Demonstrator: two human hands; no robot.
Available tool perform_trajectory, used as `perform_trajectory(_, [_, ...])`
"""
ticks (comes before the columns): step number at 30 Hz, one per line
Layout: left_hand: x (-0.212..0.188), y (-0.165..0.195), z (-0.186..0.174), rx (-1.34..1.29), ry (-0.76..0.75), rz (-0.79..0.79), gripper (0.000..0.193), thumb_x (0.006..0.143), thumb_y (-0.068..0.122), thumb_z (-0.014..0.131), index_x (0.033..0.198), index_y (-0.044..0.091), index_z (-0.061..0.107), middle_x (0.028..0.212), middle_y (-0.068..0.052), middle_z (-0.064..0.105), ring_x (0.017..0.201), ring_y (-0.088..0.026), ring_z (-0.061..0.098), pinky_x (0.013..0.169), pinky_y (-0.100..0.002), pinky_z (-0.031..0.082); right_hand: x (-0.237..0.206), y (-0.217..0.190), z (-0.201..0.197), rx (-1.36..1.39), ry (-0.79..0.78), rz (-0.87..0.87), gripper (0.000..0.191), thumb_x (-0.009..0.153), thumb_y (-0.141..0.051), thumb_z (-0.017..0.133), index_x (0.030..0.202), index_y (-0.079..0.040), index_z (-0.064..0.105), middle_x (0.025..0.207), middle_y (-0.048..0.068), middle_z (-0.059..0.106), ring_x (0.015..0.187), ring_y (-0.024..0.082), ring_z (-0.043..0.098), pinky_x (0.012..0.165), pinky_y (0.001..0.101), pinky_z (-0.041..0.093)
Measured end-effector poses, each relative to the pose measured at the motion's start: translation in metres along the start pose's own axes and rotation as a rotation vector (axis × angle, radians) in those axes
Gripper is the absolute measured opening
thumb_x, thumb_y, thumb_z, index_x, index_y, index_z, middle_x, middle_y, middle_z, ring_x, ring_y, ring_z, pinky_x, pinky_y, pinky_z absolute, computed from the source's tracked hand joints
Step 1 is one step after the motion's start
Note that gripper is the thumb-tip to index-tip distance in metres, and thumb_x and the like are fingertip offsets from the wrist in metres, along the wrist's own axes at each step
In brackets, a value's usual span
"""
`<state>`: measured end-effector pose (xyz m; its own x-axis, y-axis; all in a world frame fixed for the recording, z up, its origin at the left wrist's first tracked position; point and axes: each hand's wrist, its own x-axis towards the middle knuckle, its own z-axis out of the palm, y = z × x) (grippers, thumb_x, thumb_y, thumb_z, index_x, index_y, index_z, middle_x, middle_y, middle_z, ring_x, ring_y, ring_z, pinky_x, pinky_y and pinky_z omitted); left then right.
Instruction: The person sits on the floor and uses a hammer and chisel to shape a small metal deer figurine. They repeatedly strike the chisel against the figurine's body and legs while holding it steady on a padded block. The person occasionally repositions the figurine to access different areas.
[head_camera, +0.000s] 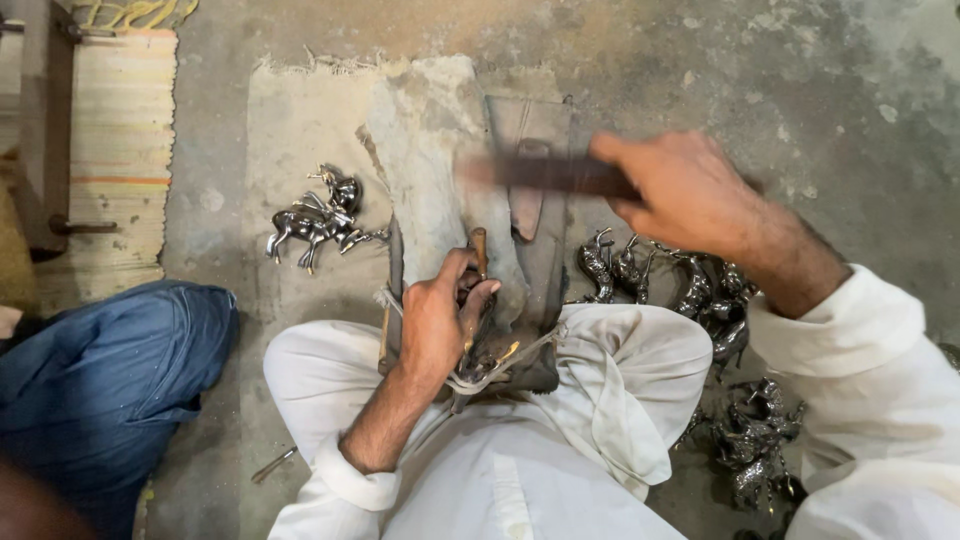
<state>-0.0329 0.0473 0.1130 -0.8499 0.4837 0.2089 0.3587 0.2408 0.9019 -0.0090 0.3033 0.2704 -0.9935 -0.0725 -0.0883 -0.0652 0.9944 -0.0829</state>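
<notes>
At the centre of the frame, the left hand (440, 315) presses down on a small metal piece (478, 345), fingers curled tight around it, against a wooden block (535, 250) wedged between the person's white-clad knees. Up in the upper right, the right hand (680, 190) is closed around a long dark tool (550, 175), blurred with motion, above the block. A worn cloth (430, 150) covers the concrete floor (800, 90) beneath. Shiny metal horse figurines (318, 222) lie at centre left, and a heap of more figurines (720, 340) sits at the right. Blue denim (110, 370) fills the lower left.
</notes>
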Motion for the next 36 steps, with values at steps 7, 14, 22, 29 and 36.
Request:
perform_trajectory(7, [-0.002,0.0,-0.001,0.106,-0.041,-0.015,0.03,0.092,0.02,0.079,0.109,0.005,0.061,0.074,-0.017,0.07,0.066,-0.039,0.069,0.057,-0.043,0.052,-0.01,0.007,0.001,0.127,0.133,0.095,0.035,0.084,-0.018,0.076,0.113,-0.009,0.059,0.08,0.012,0.069,0.072,0.033,0.072,0.064,0.0461,0.054])
perform_trajectory(14, [-0.004,0.003,-0.002,0.048,-0.035,0.06,0.028,0.092,0.018,0.077,0.108,0.005,0.058,0.082,-0.015,0.074,0.07,-0.036,0.072,0.058,-0.041,0.053,-0.02,0.008,0.007,-0.256,-0.017,-0.092,0.046,0.07,-0.01,0.076,0.114,-0.013,0.064,0.085,0.008,0.073,0.077,0.033,0.072,0.065,0.046,0.056])
perform_trajectory(22, [-0.002,0.005,-0.003,0.006,-0.069,0.036,0.028,0.091,0.016,0.077,0.111,0.006,0.06,0.084,-0.015,0.075,0.071,-0.033,0.075,0.058,-0.039,0.055,-0.025,0.006,0.005,-0.175,0.058,-0.051,0.044,0.071,-0.007,0.073,0.114,-0.012,0.063,0.089,0.011,0.072,0.081,0.036,0.072,0.069,0.0478,0.056])
perform_trajectory(29, [-0.004,0.004,-0.001,0.037,-0.044,0.096,0.028,0.091,0.014,0.078,0.113,0.007,0.062,0.087,-0.015,0.076,0.077,-0.032,0.077,0.061,-0.039,0.057,-0.032,0.002,0.009,-0.17,-0.054,0.0,0.041,0.073,-0.006,0.072,0.112,-0.014,0.062,0.093,0.007,0.073,0.083,0.035,0.072,0.07,0.0472,0.056])
perform_trajectory(36, [-0.005,0.0,-0.006,-0.058,-0.035,0.009,0.034,0.091,0.011,0.076,0.121,0.007,0.061,0.09,-0.014,0.078,0.082,-0.031,0.079,0.066,-0.038,0.059,-0.034,0.014,0.012,-0.051,0.087,0.043,0.039,0.076,-0.01,0.074,0.114,-0.013,0.063,0.089,0.009,0.072,0.08,0.035,0.071,0.068,0.0492,0.053])
